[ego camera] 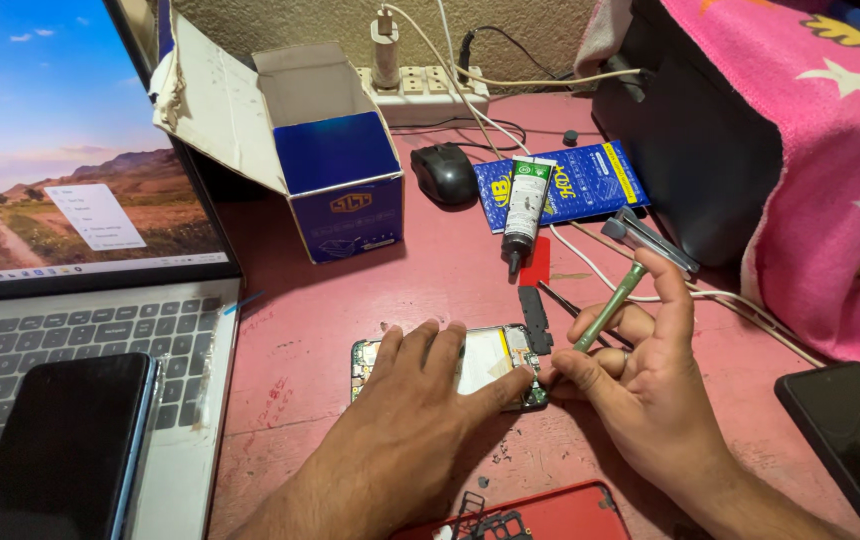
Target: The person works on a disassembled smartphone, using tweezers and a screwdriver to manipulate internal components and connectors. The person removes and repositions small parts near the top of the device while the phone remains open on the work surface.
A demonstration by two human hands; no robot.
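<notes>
Currently left hand (412, 375) flat, fingers spread, pinning the opened phone (495, 362) — right hand (640, 375) pinches green-handled screwdriver (610, 306), tip probably at phone's edge.

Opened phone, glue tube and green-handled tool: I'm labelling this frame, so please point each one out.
opened phone (486, 352): head view, on its pale battery.
glue tube (524, 212): head view, on the tube's body.
green-handled tool (612, 304): head view, on the handle's middle, in the right hand (650, 395).

Green-handled screwdriver (610, 305) in the right hand (640, 390); beyond it — blue open box (340, 190), pink star-patterned cloth (830, 120), pink-red table (400, 290).
</notes>
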